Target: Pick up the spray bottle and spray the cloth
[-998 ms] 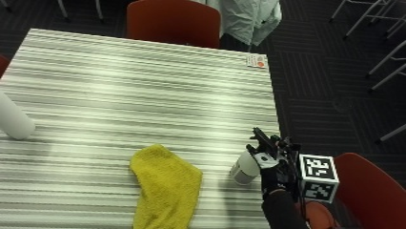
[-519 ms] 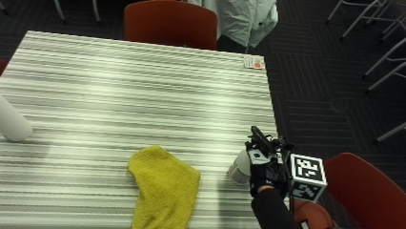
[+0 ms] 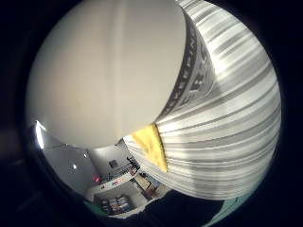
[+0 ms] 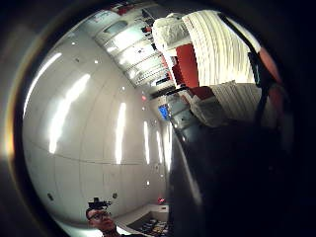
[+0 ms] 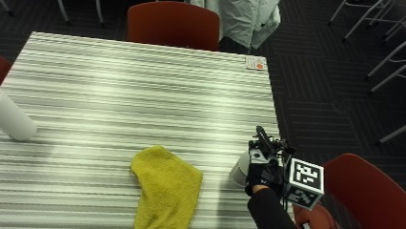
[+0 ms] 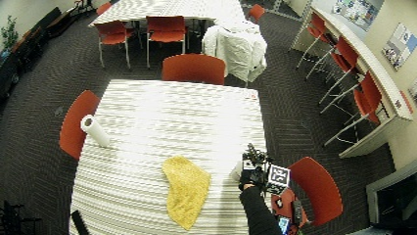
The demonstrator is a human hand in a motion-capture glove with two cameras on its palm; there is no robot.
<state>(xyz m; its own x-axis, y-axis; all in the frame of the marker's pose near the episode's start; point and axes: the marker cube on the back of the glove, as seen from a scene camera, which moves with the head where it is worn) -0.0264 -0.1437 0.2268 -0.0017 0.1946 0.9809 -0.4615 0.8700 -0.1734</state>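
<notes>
The spray bottle (image 5: 241, 169), pale and rounded, stands on the striped tabletop (image 5: 139, 90) near its right edge; the gloved right hand (image 5: 263, 164) is against its far side, and the bottle's white body fills much of the little-finger palm view, so the palm is close to it; whether the grip has closed round the bottle I cannot tell, since the fingers are hidden behind the rig. The yellow cloth (image 5: 165, 188) lies flat just beside the bottle, towards the middle of the tabletop, apart from it. By my reading the task is at its first step: the bottle looks not yet lifted, and the lifting, aiming and spraying are all left. Further off, a white paper roll (image 5: 14, 121) stands at the left edge and a small card (image 5: 255, 63) lies at the far right corner; red chairs (image 5: 172, 24) ring the tabletop; nothing stands between bottle and cloth.
</notes>
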